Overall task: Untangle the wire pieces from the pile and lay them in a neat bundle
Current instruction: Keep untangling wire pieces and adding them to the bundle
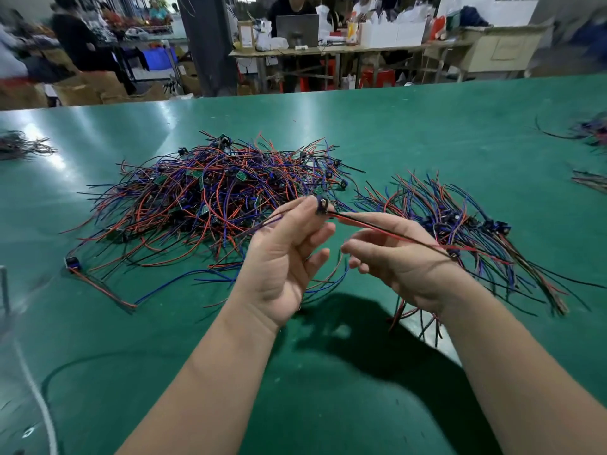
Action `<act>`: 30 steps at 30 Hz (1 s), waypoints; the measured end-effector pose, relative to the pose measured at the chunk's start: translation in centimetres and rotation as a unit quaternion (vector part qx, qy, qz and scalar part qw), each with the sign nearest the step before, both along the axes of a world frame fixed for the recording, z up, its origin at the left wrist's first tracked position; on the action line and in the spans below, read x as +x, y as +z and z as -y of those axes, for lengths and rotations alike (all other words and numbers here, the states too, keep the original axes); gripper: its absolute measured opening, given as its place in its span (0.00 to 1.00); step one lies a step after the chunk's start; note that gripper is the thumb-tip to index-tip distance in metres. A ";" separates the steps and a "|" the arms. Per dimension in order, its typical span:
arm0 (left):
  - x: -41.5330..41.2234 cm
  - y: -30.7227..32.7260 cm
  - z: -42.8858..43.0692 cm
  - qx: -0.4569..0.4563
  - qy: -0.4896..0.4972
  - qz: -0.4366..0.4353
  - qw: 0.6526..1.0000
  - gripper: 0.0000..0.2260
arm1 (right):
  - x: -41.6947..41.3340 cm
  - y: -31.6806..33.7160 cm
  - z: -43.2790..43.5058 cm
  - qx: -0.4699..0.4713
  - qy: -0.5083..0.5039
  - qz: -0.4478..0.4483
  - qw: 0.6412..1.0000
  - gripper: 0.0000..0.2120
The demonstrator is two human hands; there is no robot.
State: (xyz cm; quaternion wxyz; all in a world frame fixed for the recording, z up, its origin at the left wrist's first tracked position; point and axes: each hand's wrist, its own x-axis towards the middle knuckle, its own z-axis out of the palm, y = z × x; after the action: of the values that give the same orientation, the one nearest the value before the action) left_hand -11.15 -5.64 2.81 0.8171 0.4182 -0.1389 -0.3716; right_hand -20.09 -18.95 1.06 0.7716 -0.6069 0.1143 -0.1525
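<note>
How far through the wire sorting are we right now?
Early to midway, by the look of it. Done: a bundle of pieces lies roughly aligned on the right of the table. In hand: the left hand pinches the connector end of one wire piece, whose leads run across the right hand; whether that hand grips them is unclear. Left: the tangled pile, by far the larger heap.
</note>
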 end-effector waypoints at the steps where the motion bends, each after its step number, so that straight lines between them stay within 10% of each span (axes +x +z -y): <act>1: -0.2 -0.2 0.2 0.015 0.018 0.019 1.000 0.15 | 0.2 0.0 -0.2 0.017 -0.003 0.028 0.999 0.13; 13: -2.2 -1.9 1.6 0.049 0.179 0.093 0.978 0.16 | 1.0 -0.5 -1.5 0.074 -0.052 0.077 0.993 0.08; 21: -3.0 -1.9 1.3 0.014 0.042 0.256 0.966 0.11 | 0.2 1.0 0.3 0.232 -0.050 0.118 0.964 0.08; 25: -2.2 -1.2 1.1 0.039 -0.054 0.084 0.994 0.11 | -0.2 0.7 0.4 0.131 -0.010 0.104 0.986 0.08; 30: -1.9 -1.4 0.9 0.118 -0.029 0.140 0.983 0.09 | -0.1 0.3 0.2 -0.048 -0.041 0.032 0.997 0.08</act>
State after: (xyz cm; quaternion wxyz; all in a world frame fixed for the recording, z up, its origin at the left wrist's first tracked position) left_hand -13.06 -6.58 1.40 0.7233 0.5555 -0.2186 -0.3470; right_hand -20.17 -19.17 1.33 0.7379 -0.6327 0.1068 -0.2092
